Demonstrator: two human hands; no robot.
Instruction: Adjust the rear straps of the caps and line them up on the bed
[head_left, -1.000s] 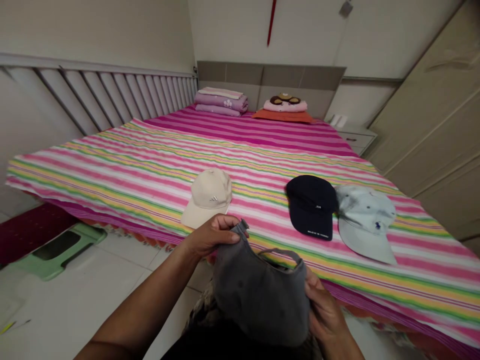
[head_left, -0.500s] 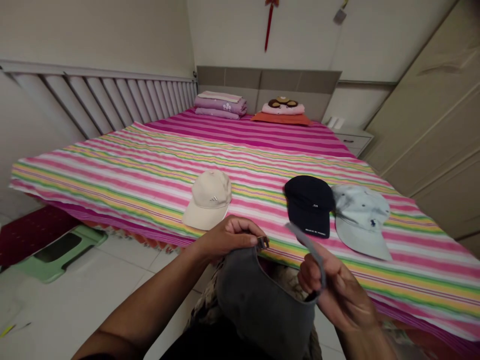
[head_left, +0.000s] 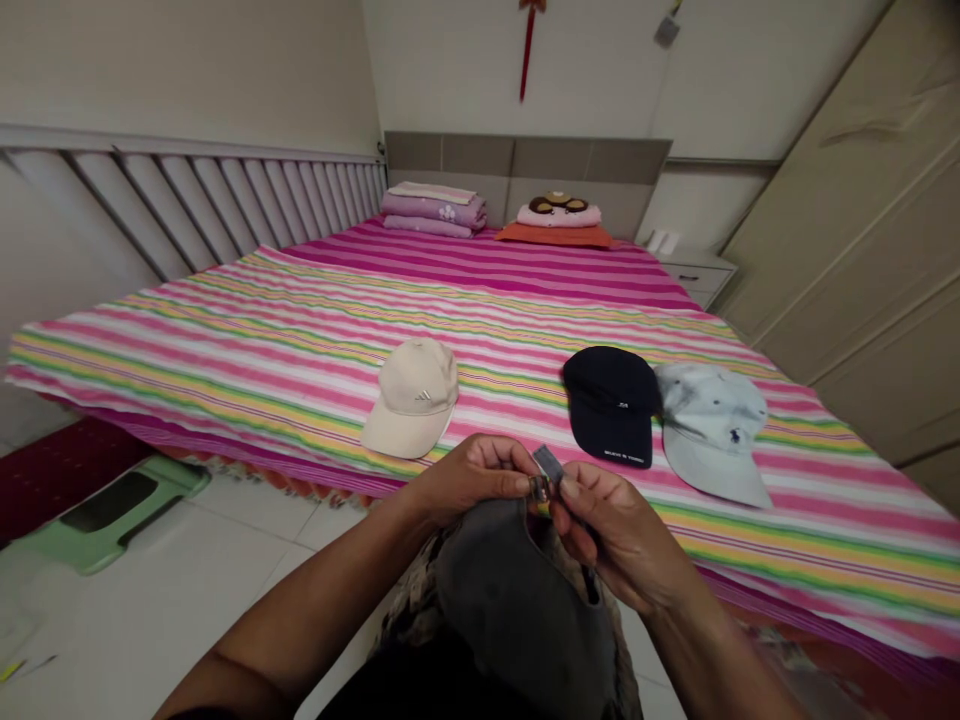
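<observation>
A dark grey cap [head_left: 517,600] hangs between my two hands, its back opening turned up toward the bed. My left hand [head_left: 480,478] pinches the metal buckle [head_left: 538,488] on one side of the opening. The fingers of my right hand [head_left: 611,520] are closed on the grey strap [head_left: 549,464], whose free end sticks up right beside the buckle. Whether the strap passes through the buckle I cannot tell. On the bed beyond lie a beige cap [head_left: 418,385], a navy cap [head_left: 611,395] and a pale blue cap [head_left: 712,430], the last two touching.
The bed carries a striped sheet [head_left: 300,340]. Folded purple bedding [head_left: 435,212] and a pink pillow [head_left: 559,215] sit by the headboard [head_left: 450,150]. A green plastic stool [head_left: 120,520] stands on the floor at left; a white nightstand [head_left: 697,275] is at far right.
My right hand has moved left with the strap, bringing its end from well apart to the buckle. My left hand keeps its pinch. The view has shifted slightly.
</observation>
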